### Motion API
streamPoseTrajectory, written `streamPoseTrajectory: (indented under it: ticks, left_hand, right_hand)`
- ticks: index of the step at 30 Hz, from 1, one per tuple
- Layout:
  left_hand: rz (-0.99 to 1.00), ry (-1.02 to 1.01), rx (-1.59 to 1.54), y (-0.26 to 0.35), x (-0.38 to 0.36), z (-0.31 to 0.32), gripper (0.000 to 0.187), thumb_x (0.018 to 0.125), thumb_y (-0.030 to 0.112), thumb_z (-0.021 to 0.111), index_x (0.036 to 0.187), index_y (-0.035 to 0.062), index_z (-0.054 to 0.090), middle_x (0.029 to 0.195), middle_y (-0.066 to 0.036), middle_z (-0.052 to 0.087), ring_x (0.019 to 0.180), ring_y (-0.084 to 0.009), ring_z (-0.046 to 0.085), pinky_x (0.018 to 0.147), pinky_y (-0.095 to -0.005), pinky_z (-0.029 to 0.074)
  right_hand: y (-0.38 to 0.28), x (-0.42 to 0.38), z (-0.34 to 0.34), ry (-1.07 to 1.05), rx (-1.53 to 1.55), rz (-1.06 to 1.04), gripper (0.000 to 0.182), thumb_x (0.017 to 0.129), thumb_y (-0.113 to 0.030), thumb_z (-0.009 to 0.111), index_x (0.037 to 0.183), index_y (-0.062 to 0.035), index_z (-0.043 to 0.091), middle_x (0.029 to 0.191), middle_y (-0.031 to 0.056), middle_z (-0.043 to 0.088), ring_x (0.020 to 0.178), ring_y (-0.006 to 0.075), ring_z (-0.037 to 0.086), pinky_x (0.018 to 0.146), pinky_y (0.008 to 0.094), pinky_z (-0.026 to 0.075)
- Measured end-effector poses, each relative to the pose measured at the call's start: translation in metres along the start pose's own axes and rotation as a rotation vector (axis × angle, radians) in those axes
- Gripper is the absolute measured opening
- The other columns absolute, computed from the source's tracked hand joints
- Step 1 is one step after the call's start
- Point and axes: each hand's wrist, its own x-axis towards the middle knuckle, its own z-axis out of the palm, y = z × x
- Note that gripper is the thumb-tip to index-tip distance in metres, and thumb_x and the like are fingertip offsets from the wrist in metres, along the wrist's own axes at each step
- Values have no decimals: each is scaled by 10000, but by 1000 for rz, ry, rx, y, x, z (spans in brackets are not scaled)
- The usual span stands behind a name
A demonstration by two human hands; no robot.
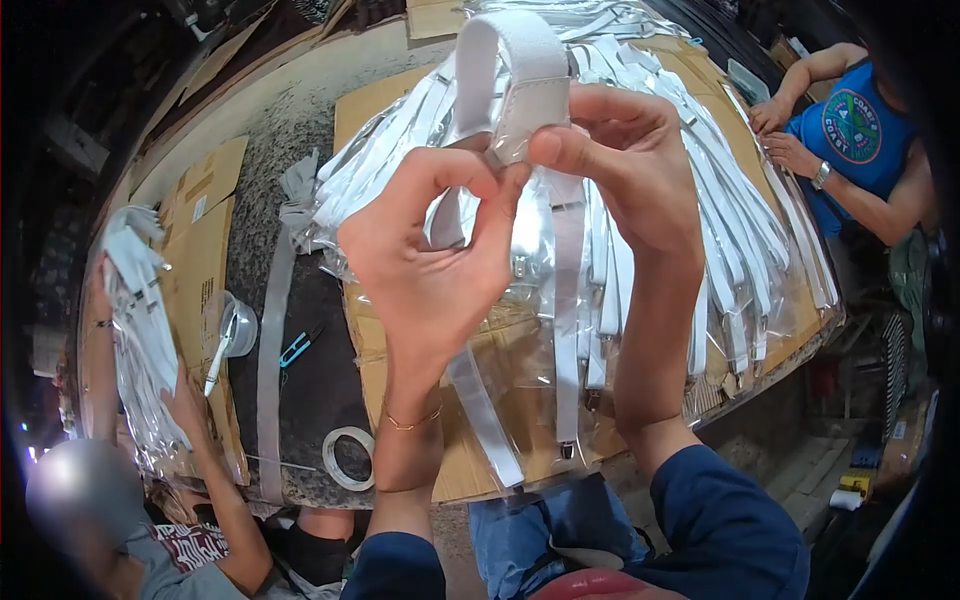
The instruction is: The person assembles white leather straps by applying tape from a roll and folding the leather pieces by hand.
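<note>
Both hands are raised over the table with a pair of white elastic suspenders (541,105) between them. My left hand (430,240) is closed, thumb and forefinger pinching the lower tip of the stitched joining patch. On the same patch, my right hand (630,150) grips the right edge between thumb and fingers. A strap loops up above the fingers. Two straps hang below, ending in dark metal clips (567,450) near the table's front edge. Clear plastic shows around the hanging straps. Behind my hands lies a wide pile of similar white suspenders (720,230).
Cardboard sheets (400,345) cover part of the table. At left are a tape roll (348,458), blue thread snips (296,348), a clear plastic cup (240,328) and a white pen (216,362). One person handles straps (140,310) at far left; another person (850,130) works at right.
</note>
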Motion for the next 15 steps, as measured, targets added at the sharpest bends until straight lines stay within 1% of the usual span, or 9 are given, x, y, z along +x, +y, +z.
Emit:
streamPoseTrajectory:
  ticks: [2,6,7,9,11,14,15]
  left_hand:
    - [-131,-18,-54,3,2,-2,171,750,-52,741,796,4,586,746,-43,650,761,-104,650,736,-243,505]
    - [-58,-26,-13,4,7,-5,179,753,-54,738,830,3,586,745,-33,642,750,-102,632,748,-245,505]
    - [-78,16,-156,7,8,-5,187,750,-49,744,838,-3,586,765,-48,654,758,-104,635,743,-243,505]
    - [-98,61,-298,14,10,-7,195,748,-45,750,846,-9,586,785,-64,666,766,-106,639,739,-241,506]
    - [-208,9,-225,16,10,-12,189,753,-30,763,871,-32,615,813,-88,686,767,-108,642,730,-234,503]
    - [-356,-73,-215,9,10,-23,193,772,-7,771,920,-65,661,855,-104,710,762,-104,645,716,-218,496]
    - [-345,-90,-223,8,10,-25,186,787,-6,764,945,-65,686,830,-88,708,750,-94,637,695,-204,485]
  right_hand:
    - [1,0,-1,5,-32,6,196,738,-34,805,904,32,725,804,71,708,752,96,648,678,234,513]
    - [2,-1,8,23,-31,-73,161,740,-18,789,883,29,729,796,71,707,751,94,648,678,237,512]
    - [0,-2,10,53,-33,-67,150,740,-9,782,874,31,730,796,71,708,749,94,647,677,238,511]
    - [-2,-3,12,79,-34,-60,139,739,-1,775,866,34,730,796,70,708,747,93,645,677,238,510]
    - [-2,-4,13,13,-105,-82,136,739,5,770,864,39,729,806,75,711,748,101,649,690,238,514]
    - [-1,-3,16,-17,-52,-28,136,738,12,769,867,36,730,805,75,711,747,102,651,690,233,515]
    - [-1,-4,16,-19,-52,-27,136,738,12,769,867,36,730,805,75,711,747,102,651,690,233,515]
